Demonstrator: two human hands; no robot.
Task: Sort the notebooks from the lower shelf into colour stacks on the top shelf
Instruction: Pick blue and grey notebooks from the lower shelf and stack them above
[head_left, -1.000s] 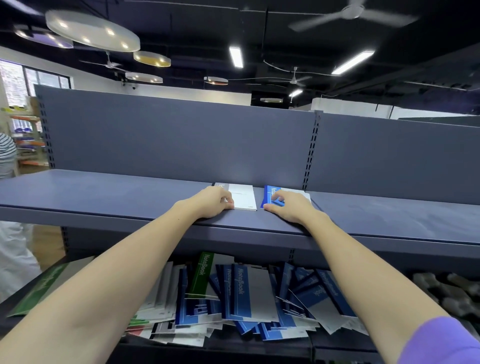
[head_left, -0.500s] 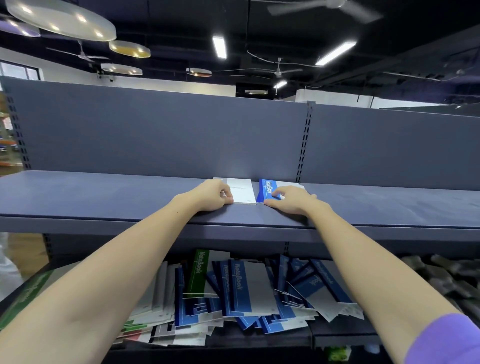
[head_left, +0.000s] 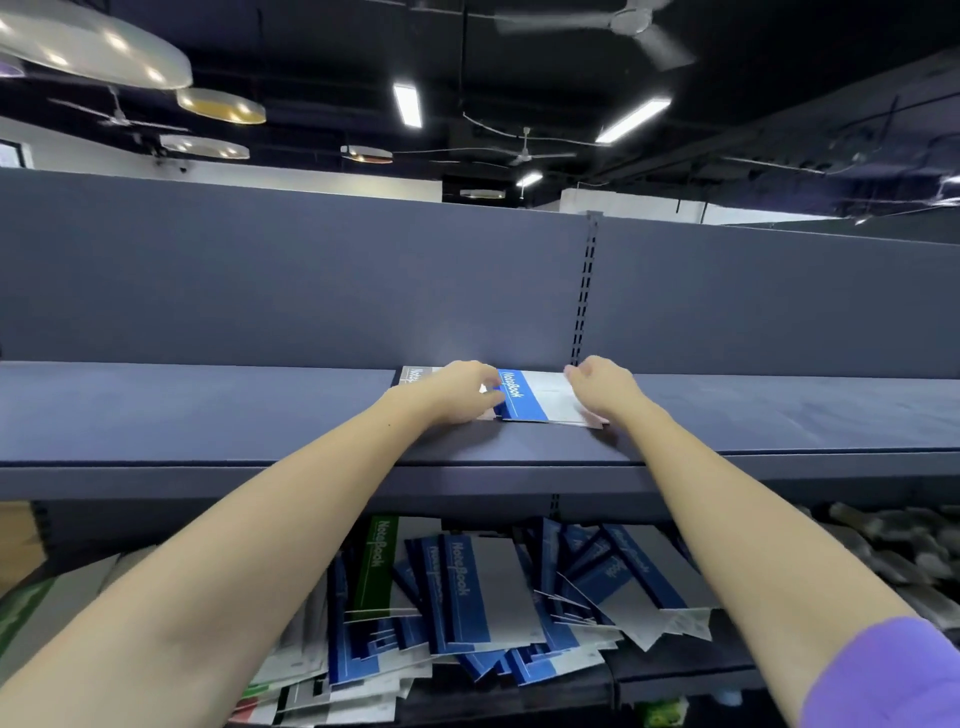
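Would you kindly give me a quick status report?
Both hands, left hand and right hand, on blue notebook, top shelf. Pile waits below. Nothing obstructing.

This was a shop, a stationery store by the look of it. Grey metal display shelving (head_left: 208, 415) with a slotted upright (head_left: 586, 291) and back panels stood under a black open ceiling with strip lights (head_left: 408, 104), round hanging lamps (head_left: 221, 105) and fans (head_left: 524, 153). Notebooks (head_left: 467, 592) lay heaped on the lower shelf as stock.
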